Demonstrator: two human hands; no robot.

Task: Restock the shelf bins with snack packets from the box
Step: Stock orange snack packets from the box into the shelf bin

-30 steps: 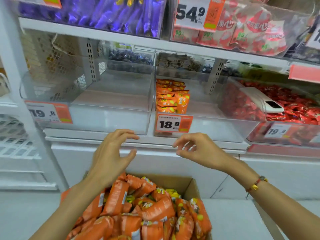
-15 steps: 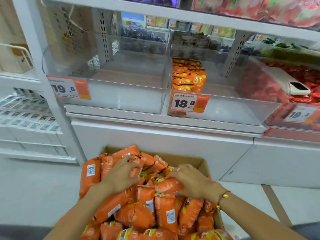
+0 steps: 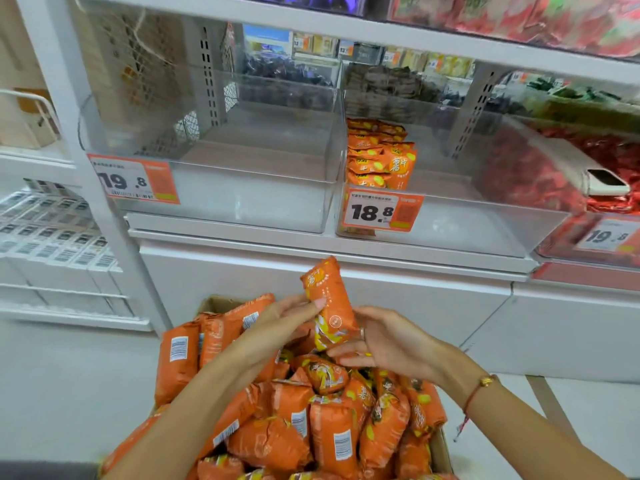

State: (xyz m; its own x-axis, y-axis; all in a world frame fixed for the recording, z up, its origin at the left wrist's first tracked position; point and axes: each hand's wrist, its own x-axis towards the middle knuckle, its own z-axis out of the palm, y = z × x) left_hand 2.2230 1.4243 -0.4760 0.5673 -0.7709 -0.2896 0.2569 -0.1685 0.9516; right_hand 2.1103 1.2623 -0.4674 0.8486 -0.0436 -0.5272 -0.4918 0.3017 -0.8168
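Shelf bins: clear plastic bins [image 3: 221, 188]; orange price tags [image 3: 382, 211] read 19.8 and 18.8.
Box: brown cardboard box [image 3: 216, 303] heaped with orange packets.
Held packet: orange snack packet [image 3: 330, 303] above the box, pinched by left hand [image 3: 280, 318]; right hand [image 3: 388, 341] grips its lower end.

One orange snack packet [image 3: 329, 306] held upright above the cardboard box [image 3: 439, 452] heaped with identical packets [image 3: 311, 420]; at 12 o'clock, clear shelf bin [image 3: 450, 216] with a short packet stack [image 3: 379, 154] at its left.
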